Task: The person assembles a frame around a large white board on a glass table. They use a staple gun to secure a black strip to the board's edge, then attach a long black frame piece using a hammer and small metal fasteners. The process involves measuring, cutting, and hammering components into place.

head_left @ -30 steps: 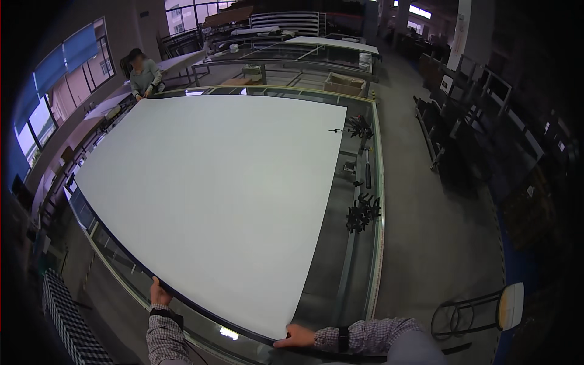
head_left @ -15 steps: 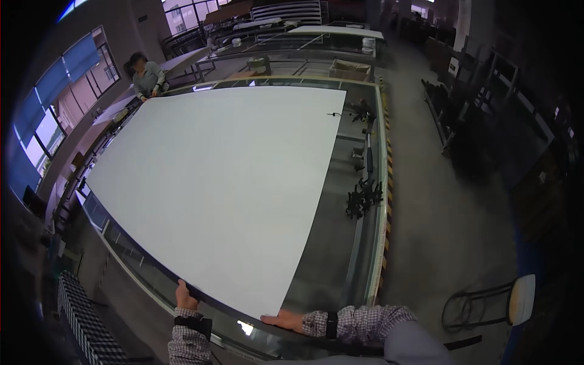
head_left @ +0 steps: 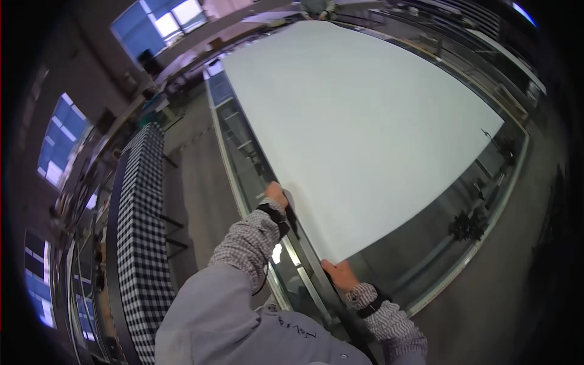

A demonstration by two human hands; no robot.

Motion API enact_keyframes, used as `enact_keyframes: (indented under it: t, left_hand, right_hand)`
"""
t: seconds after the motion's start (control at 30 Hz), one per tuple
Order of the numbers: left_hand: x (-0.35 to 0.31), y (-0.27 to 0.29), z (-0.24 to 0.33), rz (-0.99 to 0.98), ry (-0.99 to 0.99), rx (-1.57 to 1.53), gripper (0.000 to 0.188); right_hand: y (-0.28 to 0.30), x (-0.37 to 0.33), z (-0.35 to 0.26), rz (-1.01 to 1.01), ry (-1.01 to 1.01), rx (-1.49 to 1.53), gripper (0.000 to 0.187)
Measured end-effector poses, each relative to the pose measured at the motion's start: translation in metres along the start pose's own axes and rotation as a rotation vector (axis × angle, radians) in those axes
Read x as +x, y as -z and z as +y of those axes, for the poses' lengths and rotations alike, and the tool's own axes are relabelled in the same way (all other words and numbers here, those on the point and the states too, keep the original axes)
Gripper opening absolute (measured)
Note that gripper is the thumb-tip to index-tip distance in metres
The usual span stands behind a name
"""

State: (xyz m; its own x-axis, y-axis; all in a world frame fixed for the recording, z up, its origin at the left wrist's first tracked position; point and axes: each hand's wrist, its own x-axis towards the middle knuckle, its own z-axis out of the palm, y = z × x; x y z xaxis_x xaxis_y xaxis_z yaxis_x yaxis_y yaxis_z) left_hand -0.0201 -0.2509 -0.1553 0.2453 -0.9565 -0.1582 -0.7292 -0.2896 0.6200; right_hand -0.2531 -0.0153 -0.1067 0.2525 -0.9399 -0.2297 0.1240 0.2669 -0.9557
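A large white sheet (head_left: 365,121) lies spread over a wide glass-topped table. Along its near-left edge runs a long dark bar (head_left: 255,143). My left hand (head_left: 275,193) is closed on this bar partway along, its fingers partly hidden. Nearer to me, by the sheet's corner, my right hand (head_left: 342,275) grips the bar with the thumb on top; its other fingers are mostly out of sight. Both hands are at the same edge, a short stretch apart. At the sheet's far end, another person's hands (head_left: 316,17) are by its edge.
Black clamp-like pieces (head_left: 468,225) lie in a cluster on the glass to the right, inside the table's pale rim (head_left: 447,281). A long bench with a black-and-white checked cover (head_left: 143,243) stands to my left, across a strip of floor. Windows line the left wall.
The view has swung to the left, bringing the checked bench and my sleeves further in. Both hands stay at the sheet's near edge, the left still ahead of the right.
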Motion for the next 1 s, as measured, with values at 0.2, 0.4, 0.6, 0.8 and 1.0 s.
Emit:
enact_keyframes:
  t: [0.2, 0.4, 0.6, 0.8, 1.0]
  left_hand:
    - [0.025, -0.009, 0.000, 0.220, 0.831, -1.164, 0.034]
    - [-0.011, 0.013, 0.045, 0.254, 0.774, -1.068, 0.038]
    - [-0.014, 0.022, 0.043, 0.323, 0.814, -1.148, 0.036]
    - [0.010, 0.008, 0.002, 0.219, 0.657, -1.160, 0.025]
    - [-0.003, -0.017, 0.045, 0.164, 0.788, -1.121, 0.027]
  right_hand:
    - [-0.003, -0.003, -0.004, -0.015, 0.082, 0.004, 0.022]
    - [0.001, -0.001, -0.001, -0.004, 0.160, -0.038, 0.023]
    - [-0.006, 0.000, 0.010, 0.015, 0.189, -0.055, 0.021]
    - [-0.005, -0.004, 0.011, -0.050, -0.026, -0.035, 0.022]
    - [0.017, -0.004, 0.019, 0.022, 0.100, -0.020, 0.023]
